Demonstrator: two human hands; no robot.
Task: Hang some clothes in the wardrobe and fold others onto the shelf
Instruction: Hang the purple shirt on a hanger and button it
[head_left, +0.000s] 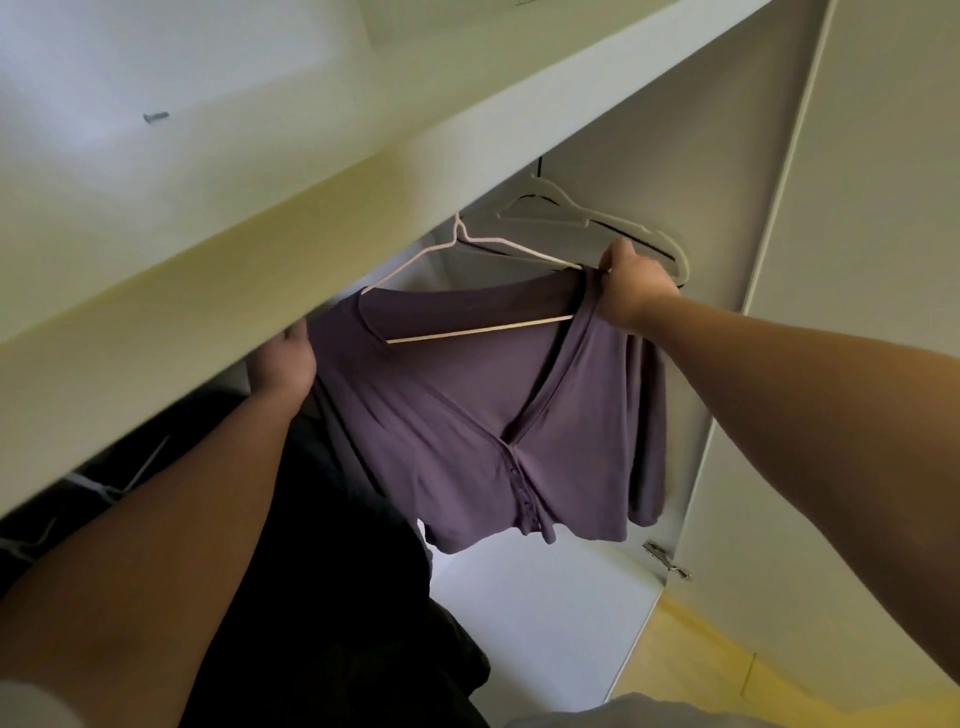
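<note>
**Head view into the wardrobe (649, 171), below the front edge of the shelf (218, 244).**

Right grip (631, 291): the fingers are curled and clamped on the right shoulder of the purple top (467, 415). They pinch the fabric where it meets the right end of the hanger (483, 330).

Left grip (284, 364): it lies against the top's left shoulder. Its fingers are hidden behind the shelf's front edge, so it cannot be told whether they are apart or together.

Top: draped on the hanger, buttoned at the lower front, with the neckline open. It hangs in the compartment under the shelf, near the right wall and clear of the wardrobe floor (519, 597). The hanger's hook runs up to the shelf's front edge, and what it hangs from is hidden.

Compartment contents:
- White hangers (587, 223), bare, behind the top and toward the back wall.
- Dark clothes (337, 571), just beside the top on its left.

A screw (156, 117) lies on the shelf. A metal hinge (667, 561) shows at the wardrobe's right edge.
</note>
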